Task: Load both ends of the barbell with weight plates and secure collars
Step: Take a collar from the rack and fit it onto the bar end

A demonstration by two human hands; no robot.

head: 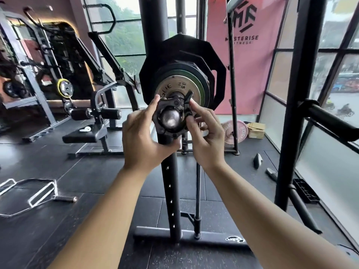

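Observation:
The barbell sleeve end points straight at me, a round steel cap at its tip. Behind it sit several stacked plates: a small grey metal plate, a green-edged one, and a large black angular plate at the back. A black clamp collar rings the sleeve tip, its lever sticking up to the right. My left hand grips the collar from the left and below. My right hand pinches its right side at the lever.
A black rack upright with holes stands directly below the sleeve, on a floor base. A pink plate leans by cardboard boxes at the right. A black safety arm juts out at right. A bench and a trap bar are at left.

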